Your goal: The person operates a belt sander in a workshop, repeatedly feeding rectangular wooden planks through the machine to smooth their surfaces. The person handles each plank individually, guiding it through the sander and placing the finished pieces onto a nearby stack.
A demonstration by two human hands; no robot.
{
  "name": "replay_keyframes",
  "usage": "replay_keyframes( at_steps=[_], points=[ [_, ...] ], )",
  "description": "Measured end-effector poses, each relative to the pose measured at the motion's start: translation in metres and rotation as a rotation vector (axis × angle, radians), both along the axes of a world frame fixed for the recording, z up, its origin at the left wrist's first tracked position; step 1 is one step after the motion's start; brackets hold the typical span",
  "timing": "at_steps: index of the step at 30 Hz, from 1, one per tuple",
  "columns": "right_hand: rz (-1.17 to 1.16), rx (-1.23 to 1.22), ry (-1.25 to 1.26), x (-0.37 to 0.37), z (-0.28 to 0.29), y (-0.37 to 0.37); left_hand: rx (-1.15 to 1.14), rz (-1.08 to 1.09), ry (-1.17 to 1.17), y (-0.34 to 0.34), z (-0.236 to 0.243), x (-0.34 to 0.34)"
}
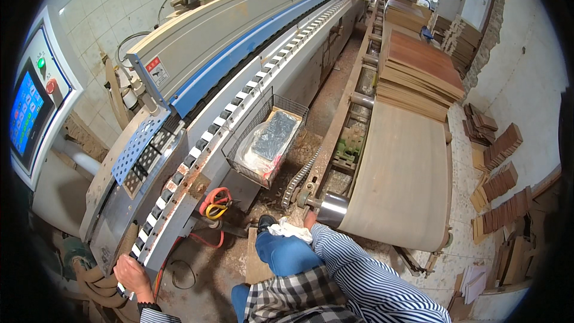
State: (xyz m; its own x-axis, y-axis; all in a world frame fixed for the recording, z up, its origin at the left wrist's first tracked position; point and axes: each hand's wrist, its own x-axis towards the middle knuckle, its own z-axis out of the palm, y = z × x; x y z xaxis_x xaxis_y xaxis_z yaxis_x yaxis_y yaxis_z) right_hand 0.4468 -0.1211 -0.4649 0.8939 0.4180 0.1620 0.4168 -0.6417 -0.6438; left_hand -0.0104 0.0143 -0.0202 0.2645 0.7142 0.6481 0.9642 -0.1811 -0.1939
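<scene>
Sleeve (362, 269): dark and white stripes, bold even from here;
Garment (293, 299): black-and-white check;
Trousers (293, 254): blue;
Cloth (291, 230): off-white;
Track (233, 105): black and white, alternating;
Beam (251, 19): beige; blue strip (206, 85) along it;
Plate (134, 152): pale blue, dark dots;
Panel (67, 69): white; green button (41, 63), red button (50, 87), bluish screen (27, 113);
Belt (397, 179): dull tan;
Roller (333, 208): silver;
Boards (424, 52): reddish-brown top, tan edges
</scene>
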Motion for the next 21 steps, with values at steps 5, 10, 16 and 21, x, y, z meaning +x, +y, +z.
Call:
replay_keyframes(
  at_steps=[5,10,16,21],
  points=[
    [0.079,0.026,0.104,0.000,0.030,-0.007,0.007,0.007,-0.015,-0.001,0.000,0.003],
    [0.083,0.006,0.101,0.000,0.040,-0.007,-0.007,0.019,-0.008,-0.002,0.000,0.001],
    [0.051,0.047,0.103,-0.002,0.030,-0.002,-0.008,0.005,-0.017,-0.001,-0.003,-0.003],
    [0.164,-0.478,-0.084,0.002,0.010,0.001,-0.111,0.044,0.003,-0.004,0.003,-0.004]
  ],
)
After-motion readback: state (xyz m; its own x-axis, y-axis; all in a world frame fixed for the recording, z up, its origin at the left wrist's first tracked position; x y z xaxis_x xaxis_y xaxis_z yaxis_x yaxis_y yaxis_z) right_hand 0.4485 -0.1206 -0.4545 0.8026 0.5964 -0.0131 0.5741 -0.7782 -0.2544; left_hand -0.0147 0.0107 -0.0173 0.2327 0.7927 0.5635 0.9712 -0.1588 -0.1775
